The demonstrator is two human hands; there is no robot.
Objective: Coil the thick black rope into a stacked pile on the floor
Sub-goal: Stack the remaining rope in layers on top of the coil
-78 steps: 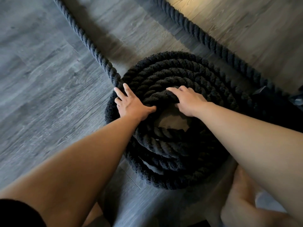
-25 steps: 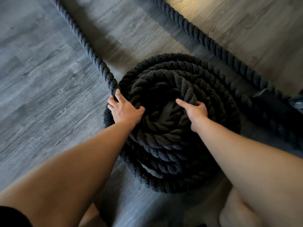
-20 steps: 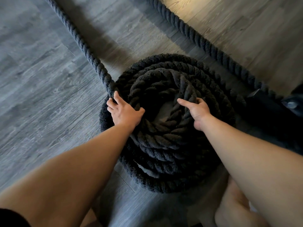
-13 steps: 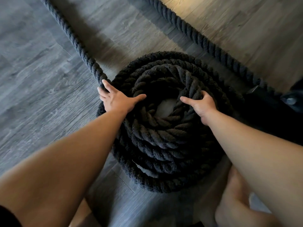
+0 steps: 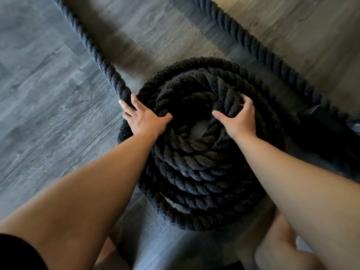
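At the centre of the frame our thick black rope sits coiled several layers high on the floor, our left hand pressing flat-fingered on its left rim, our right hand gripping the top loop, while the upper-left run and upper-right run lie uncoiled, so we judge much is left.

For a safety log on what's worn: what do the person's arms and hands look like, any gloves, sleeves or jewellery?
No gloves on the left hand or the right hand, and no rings, watch or wristband show. Both forearms are uncovered. A black sleeve shows high on the left arm; none is in view on the right.
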